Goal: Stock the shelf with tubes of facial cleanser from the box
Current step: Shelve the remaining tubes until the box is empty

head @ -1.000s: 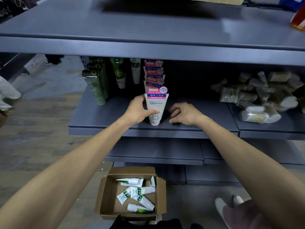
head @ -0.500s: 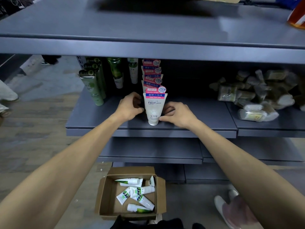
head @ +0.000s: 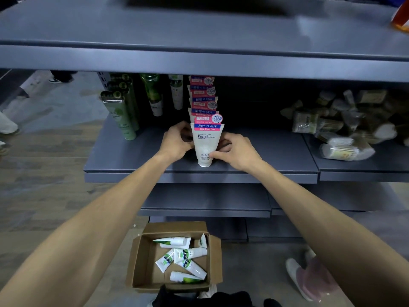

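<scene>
A white facial cleanser tube [head: 205, 142] with a pink and blue top stands cap-down at the front of a row of like tubes [head: 202, 96] on the grey middle shelf [head: 124, 160]. My left hand [head: 176, 141] curls against the tube's left side, fingers behind it. My right hand [head: 234, 150] presses its right side, thumb on the lower front. On the floor below, an open cardboard box [head: 141, 260] holds several white and green tubes [head: 183, 258] lying loose.
Green tubes [head: 120, 116] stand at the shelf's left end. A heap of clear packets [head: 340, 129] fills the right section. The upper shelf [head: 199, 56] overhangs. A lower shelf [head: 203, 200] juts out beneath. Someone's shoe [head: 296, 275] is at the right of the box.
My right hand has moved left from the shelf surface onto the tube's right side. My left hand has slid from the tube's front to its left side.
</scene>
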A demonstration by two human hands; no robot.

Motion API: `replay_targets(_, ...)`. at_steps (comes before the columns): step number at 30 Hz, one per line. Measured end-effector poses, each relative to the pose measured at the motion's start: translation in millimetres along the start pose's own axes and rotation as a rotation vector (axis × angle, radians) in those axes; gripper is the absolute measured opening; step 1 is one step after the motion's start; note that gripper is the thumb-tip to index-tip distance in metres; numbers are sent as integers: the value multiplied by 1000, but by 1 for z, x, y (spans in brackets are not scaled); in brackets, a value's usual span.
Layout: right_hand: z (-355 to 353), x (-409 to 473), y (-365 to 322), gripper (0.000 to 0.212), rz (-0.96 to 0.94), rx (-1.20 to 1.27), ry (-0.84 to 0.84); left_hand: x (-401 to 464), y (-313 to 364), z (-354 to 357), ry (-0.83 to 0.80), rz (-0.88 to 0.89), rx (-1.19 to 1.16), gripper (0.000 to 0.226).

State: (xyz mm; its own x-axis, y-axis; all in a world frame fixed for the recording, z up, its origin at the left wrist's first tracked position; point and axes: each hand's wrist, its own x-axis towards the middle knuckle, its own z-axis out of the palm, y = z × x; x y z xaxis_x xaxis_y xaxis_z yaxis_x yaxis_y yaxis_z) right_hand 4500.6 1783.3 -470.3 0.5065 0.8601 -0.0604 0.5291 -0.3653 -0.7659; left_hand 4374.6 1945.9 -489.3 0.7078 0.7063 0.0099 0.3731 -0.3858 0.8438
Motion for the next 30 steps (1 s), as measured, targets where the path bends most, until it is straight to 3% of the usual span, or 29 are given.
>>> replay_targets(12, 3, 1, 0, 50, 5, -63, 1, 4, -2, -1, -44, 48, 66, 40)
replay_targets(16, 4, 1, -2, 49, 19, -73, 19, 0, -5, -12, -102, 111, 150, 46)
replay_targets(23, 4, -5, -11, 41, 52, -59, 35, -18, -19, -34, -89, 67, 174, 42)
replay_targets(30, 34, -37, -12, 43, 251, -50, 138, -46, -46, -57, -190, 91, 200, 39)
